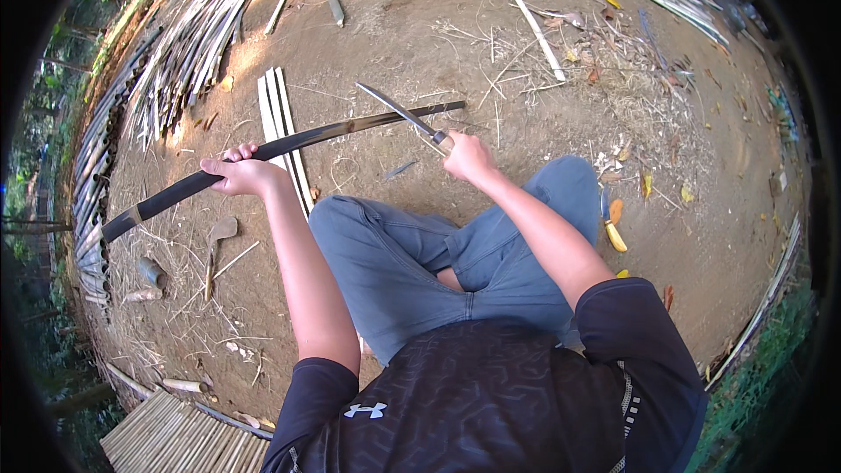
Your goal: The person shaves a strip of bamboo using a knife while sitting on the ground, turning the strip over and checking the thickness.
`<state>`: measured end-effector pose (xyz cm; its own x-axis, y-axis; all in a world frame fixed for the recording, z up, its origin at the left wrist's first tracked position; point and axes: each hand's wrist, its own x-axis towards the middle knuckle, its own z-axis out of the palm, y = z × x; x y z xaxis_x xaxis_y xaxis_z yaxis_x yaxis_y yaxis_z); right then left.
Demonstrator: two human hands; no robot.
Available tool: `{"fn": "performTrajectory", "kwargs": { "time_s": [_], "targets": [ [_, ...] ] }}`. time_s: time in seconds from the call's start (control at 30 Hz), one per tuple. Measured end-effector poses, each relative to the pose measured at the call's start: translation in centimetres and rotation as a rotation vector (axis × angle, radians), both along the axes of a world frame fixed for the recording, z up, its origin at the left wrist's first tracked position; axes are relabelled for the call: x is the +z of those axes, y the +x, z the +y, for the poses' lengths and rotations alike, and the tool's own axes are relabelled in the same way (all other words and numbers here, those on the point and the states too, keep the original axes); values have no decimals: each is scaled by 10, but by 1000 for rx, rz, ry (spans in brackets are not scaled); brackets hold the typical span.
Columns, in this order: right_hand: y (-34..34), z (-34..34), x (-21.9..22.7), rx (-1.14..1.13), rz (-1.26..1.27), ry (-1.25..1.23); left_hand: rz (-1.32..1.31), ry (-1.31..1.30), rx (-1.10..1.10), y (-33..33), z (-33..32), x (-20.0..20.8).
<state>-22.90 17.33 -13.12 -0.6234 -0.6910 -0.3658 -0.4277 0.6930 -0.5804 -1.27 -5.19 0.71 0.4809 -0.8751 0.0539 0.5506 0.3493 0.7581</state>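
Observation:
My left hand point(238, 173) is closed around a long dark bamboo strip point(324, 132), which slants from the lower left up to the right in front of my knees. In my right hand point(469, 158) is a knife point(392, 104), gripped by its light wooden handle. Its blade points up and to the left, crossing the bamboo strip near the far right end. Whether the blade touches the strip, I cannot tell. Beneath the dark strip, several pale split strips point(279, 114) lie side by side on the ground.
A wooden-handled tool with a broad head point(224, 229) lies left of my legs, near a short bamboo piece point(151, 272). At my right knee lies a yellow-handled knife point(611, 229). Stacked bamboo strips point(197, 52) fill the far left; shavings point(613, 66) litter the far right.

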Motion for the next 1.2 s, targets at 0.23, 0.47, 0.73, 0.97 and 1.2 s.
{"fn": "performTrajectory", "kwargs": {
  "time_s": [0.23,0.47,0.73,0.97,1.2],
  "targets": [
    [-25,0,-39,-162,-9,5,-22,-6,-2,-5,-5,3],
    [-37,5,-74,-322,-33,-28,-7,0,22,-26,5,19],
    [-31,10,-58,-265,-101,46,-38,-47,23,-24,7,21],
    [-66,20,-81,-336,-175,182,-47,-69,22,-31,12,24],
    [-61,21,-97,-482,-156,115,-66,-66,10,-38,14,32]
  ]
}}
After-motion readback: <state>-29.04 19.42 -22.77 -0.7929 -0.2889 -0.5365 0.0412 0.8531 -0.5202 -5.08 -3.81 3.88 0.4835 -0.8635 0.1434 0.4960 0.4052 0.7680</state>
